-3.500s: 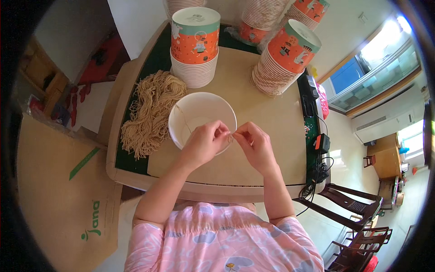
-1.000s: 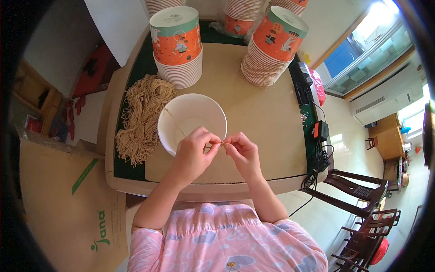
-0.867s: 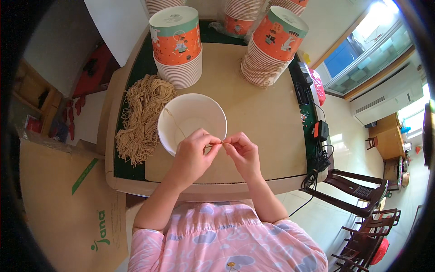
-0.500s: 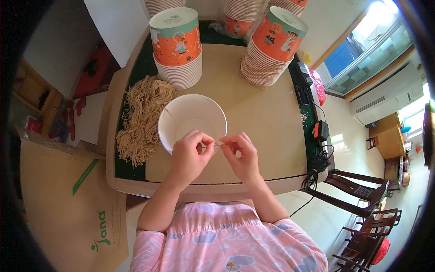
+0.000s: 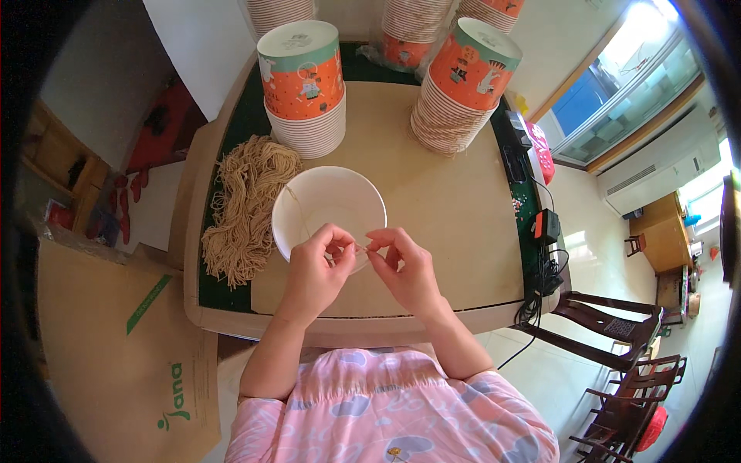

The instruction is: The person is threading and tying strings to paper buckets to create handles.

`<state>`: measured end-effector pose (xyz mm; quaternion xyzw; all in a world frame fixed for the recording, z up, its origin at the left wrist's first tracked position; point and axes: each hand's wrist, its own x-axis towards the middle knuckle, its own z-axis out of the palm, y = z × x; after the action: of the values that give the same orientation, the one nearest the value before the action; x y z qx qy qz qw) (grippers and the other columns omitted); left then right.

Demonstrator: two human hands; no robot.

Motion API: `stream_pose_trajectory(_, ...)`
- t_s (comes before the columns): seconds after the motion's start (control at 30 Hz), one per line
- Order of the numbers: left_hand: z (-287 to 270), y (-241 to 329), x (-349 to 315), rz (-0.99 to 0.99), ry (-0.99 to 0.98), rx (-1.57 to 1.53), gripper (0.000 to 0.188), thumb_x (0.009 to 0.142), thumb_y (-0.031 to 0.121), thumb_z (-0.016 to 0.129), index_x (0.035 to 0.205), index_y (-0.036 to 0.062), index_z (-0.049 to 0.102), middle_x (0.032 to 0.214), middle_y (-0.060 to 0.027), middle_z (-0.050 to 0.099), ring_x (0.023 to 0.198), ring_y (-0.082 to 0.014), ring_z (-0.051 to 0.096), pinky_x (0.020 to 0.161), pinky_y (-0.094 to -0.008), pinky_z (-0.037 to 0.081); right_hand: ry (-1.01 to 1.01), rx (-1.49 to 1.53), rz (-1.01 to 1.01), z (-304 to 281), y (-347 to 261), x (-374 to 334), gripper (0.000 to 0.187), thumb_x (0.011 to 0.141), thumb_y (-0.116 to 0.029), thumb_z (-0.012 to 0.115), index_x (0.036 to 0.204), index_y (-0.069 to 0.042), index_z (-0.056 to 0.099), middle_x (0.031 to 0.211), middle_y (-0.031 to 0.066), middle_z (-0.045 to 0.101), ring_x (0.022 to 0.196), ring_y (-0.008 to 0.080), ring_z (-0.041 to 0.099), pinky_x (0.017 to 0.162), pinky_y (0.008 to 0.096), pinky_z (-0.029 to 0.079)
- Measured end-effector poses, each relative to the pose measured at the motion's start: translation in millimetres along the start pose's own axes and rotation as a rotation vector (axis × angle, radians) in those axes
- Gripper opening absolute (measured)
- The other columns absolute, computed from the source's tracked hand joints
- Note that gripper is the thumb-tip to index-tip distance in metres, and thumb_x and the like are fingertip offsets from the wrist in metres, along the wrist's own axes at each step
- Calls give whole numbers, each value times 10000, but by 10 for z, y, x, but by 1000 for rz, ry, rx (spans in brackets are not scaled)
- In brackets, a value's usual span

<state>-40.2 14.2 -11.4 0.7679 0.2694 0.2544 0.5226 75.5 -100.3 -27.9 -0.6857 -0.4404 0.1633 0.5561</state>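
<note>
A white paper bucket [image 5: 340, 193] stands upright on the table with its mouth toward me. A thin beige string [image 5: 296, 202] runs over its inner left wall, down to my left hand [image 5: 315, 266]. That hand is closed in a pinch on the string at the bucket's near rim. Beside it my right hand [image 5: 409, 272] pinches too, its fingertips almost touching the left ones. A short bit of string shows between the fingertips; its end is too small to make out. Left of the bucket lies a heap of beige strings [image 5: 251, 208].
Two upside-down stacks of orange and green paper buckets, a left stack [image 5: 307, 116] and a right stack [image 5: 463, 89], stand farther back. Black cables [image 5: 544, 278] and a power adapter [image 5: 547, 225] lie along the table's right edge. A cardboard box [image 5: 123, 347] stands at lower left.
My fingertips have drawn closer together and shifted slightly left. More of the string now shows inside the bucket. The whole view has tilted a little.
</note>
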Motion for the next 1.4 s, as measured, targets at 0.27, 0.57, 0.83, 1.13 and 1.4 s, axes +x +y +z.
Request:
stream_pose_trajectory(0.27,22,141,-3,199,-84,212,179,796,7,668,970,13,628,870,-114,632,731,-253,652,636,-339,526,15,30,34,-11,9,10,211,806,51,658,982,-31,573,830,18,638,590,59,478,532,212,425)
stream_pose_trajectory(0.57,54,130,-14,217,-52,232,115,774,-20,661,874,16,614,820,-111,615,705,-265,645,615,-344,519,-1,-28,42,-29,6,8,183,801,41,671,918,-36,553,794,11,609,591,72,495,536,222,427)
stream_pose_trajectory(0.83,9,87,-41,160,-18,118,148,774,-36,666,902,20,618,795,-86,632,649,-166,631,574,-275,502,-44,-44,2,-37,-52,29,168,797,18,680,926,-40,589,775,19,613,593,80,503,542,227,435)
stream_pose_trajectory(1.13,-34,76,-68,-2,-40,-71,134,873,29,619,996,-15,648,851,-87,685,723,-116,646,638,-244,508,20,-43,18,12,9,-9,90,805,-24,707,865,-22,640,732,31,607,582,86,505,538,235,435)
stream_pose_trajectory(1.4,5,48,-60,25,-19,-93,140,907,68,596,1017,-11,634,760,-81,653,667,-110,612,610,-239,483,23,-10,-6,18,-8,-12,73,811,-4,688,870,-15,647,749,40,607,596,89,519,548,231,438)
